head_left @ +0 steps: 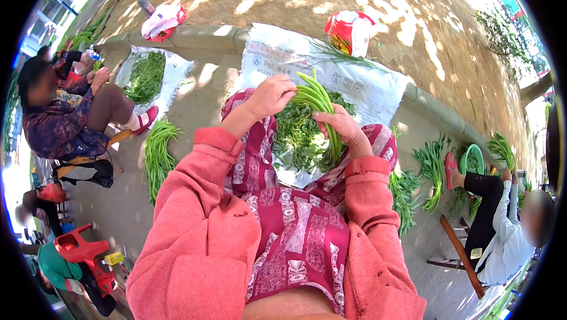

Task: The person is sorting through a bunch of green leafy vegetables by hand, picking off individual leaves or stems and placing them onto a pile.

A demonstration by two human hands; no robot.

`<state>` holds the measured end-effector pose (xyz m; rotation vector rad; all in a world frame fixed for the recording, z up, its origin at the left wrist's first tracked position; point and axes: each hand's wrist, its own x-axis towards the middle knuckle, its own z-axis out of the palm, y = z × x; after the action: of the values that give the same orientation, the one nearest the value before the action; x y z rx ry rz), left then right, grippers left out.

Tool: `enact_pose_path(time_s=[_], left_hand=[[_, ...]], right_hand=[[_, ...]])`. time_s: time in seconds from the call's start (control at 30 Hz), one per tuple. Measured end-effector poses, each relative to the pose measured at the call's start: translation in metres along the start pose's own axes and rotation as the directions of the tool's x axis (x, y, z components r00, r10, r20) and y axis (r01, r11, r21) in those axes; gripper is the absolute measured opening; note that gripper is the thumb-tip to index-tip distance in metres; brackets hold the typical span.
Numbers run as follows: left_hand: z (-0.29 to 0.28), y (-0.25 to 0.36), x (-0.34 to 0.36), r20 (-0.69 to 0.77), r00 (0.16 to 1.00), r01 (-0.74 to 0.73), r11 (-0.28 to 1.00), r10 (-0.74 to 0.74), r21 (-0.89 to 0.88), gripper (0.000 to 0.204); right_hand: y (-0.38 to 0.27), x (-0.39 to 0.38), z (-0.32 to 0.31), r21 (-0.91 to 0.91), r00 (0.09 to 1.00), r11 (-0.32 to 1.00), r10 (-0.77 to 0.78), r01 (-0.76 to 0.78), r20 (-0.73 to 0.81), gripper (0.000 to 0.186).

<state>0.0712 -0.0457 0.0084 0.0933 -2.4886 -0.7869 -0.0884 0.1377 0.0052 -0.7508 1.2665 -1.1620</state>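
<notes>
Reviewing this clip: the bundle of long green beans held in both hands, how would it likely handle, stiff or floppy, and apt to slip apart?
The bundle of long green beans probably flexes: its pods curve downward past the right hand. It looks light, since the left hand pinches its top with fingertips alone. The smooth loose pods, with no tie visible, may slide apart if the grip eases.

— What was the ground [207,107] like?

— It was grey pavement, with a low curb [195,35] running from ten to three o'clock and dirt beyond it.

— What lay on it?

— A white sack sheet [366,86] with a heap of greens [298,140] at centre, a smaller sheet [174,72] at ten o'clock, and long green beans [156,154] at nine.
</notes>
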Motion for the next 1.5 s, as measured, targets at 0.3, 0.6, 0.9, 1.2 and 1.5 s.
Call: enact_pose_path(time_s=[0.3, 0.6, 0.9, 1.2, 1.5], left_hand=[[0.02, 0.007, 0.002, -0.029, 0.996, -0.08, 0.989, 0.084, 0.127, 0.007], [0.026, 0.007, 0.006, -0.252, 0.963, 0.077, 0.995, -0.092, -0.069, 0.007], [0.047, 0.012, 0.014, -0.301, 0.936, 0.136, 0.976, -0.183, -0.17, 0.004], [0.033, -0.017, 0.016, -0.228, 0.793, 0.265, 0.656, -0.565, -0.707, 0.014], [0.032, 0.001, 0.008, -0.125, 0.861, 0.31, 0.702, -0.494, -0.641, 0.01]], right_hand=[[0.011, -0.016, -0.003, 0.011, 0.994, 0.999, 0.051, -0.05, -0.096, 0.018], [0.003, -0.019, 0.025, 0.043, 0.986, 0.999, 0.0, 0.007, -0.169, 0.019], [0.021, -0.023, 0.017, 0.198, 0.978, 0.976, -0.049, 0.09, -0.205, 0.021], [0.026, -0.047, -0.009, 0.299, 0.976, 0.933, -0.167, 0.202, -0.139, 0.02], [0.032, -0.036, -0.011, 0.328, 0.983, 0.927, -0.156, 0.179, -0.095, 0.02]])
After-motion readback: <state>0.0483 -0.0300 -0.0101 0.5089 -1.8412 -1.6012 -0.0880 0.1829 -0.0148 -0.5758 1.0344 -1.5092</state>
